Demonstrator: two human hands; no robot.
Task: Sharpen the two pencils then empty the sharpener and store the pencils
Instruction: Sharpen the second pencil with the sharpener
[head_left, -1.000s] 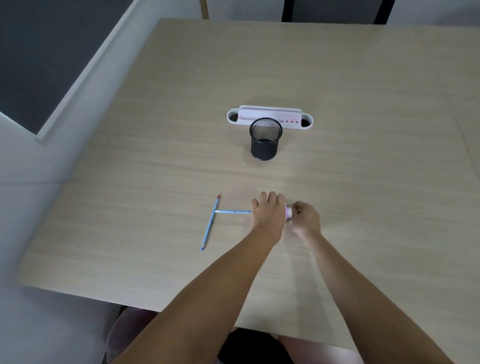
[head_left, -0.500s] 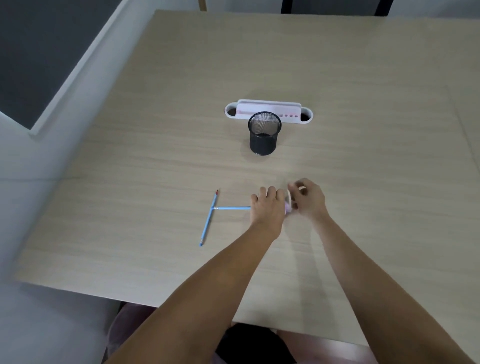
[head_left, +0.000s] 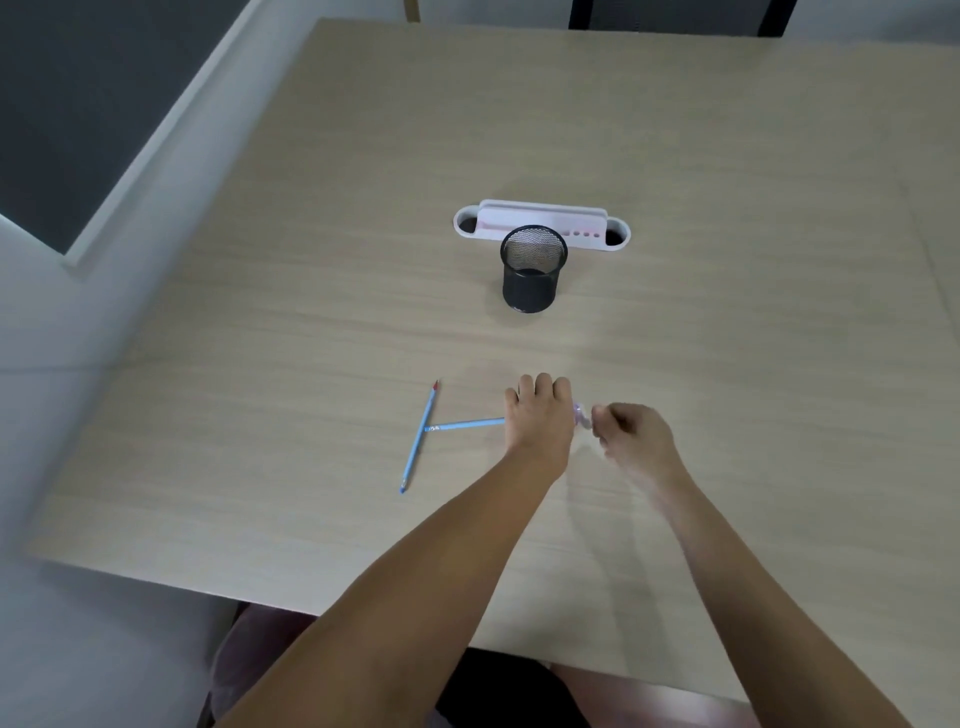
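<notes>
My left hand (head_left: 537, 415) is closed around one blue pencil (head_left: 465, 425), whose free end sticks out to the left, level with the table. A small pink sharpener (head_left: 582, 414) shows between my two hands, and my right hand (head_left: 631, 436) is closed on it. The pencil's tip is hidden inside my hands. A second blue pencil (head_left: 420, 436) with a red tip lies loose on the table to the left, touching the end of the held pencil.
A black mesh pencil cup (head_left: 532, 270) stands upright farther back on the wooden table (head_left: 311, 312). Behind it lies a white desk organiser (head_left: 543, 223) with holes at both ends. The table's near edge runs just below my forearms.
My right hand has rolled from a raised, fingers-up pose back down on the sharpener, a twisting motion. My left hand and the held pencil stay in place; the loose pencil has not moved.
</notes>
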